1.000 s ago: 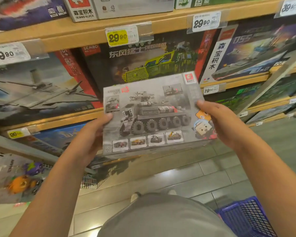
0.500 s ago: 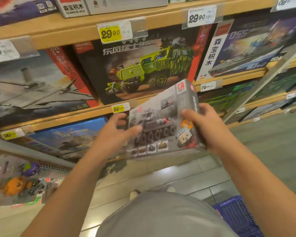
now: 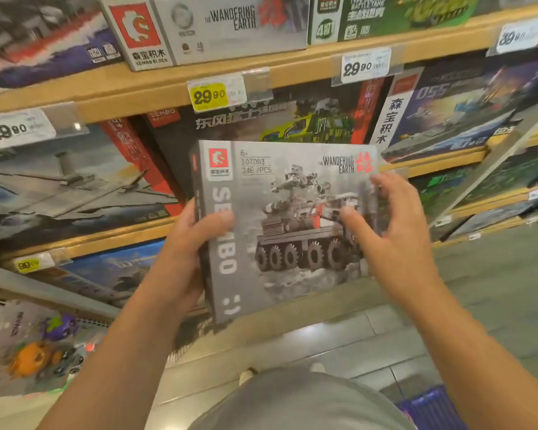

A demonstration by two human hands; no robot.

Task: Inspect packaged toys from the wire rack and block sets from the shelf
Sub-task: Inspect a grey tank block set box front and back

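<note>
A grey block set box with a wheeled armoured vehicle printed on its front is upright in front of the wooden shelf. My left hand grips its left edge, thumb across the front. My right hand is at the right edge, blurred, with the thumb on the front face and the fingers spread along the edge. Packaged toys hang on the wire rack at lower left.
Several other block set boxes fill the shelves, among them a green truck box directly behind the held box and a grey aircraft box to the left. Price tags hang on the shelf edges. A blue basket sits on the tiled floor at bottom right.
The box has been turned over: the back with small pictures showed first, then the box was edge-on, and now the front faces me. Both hands shifted their hold along the edges.
</note>
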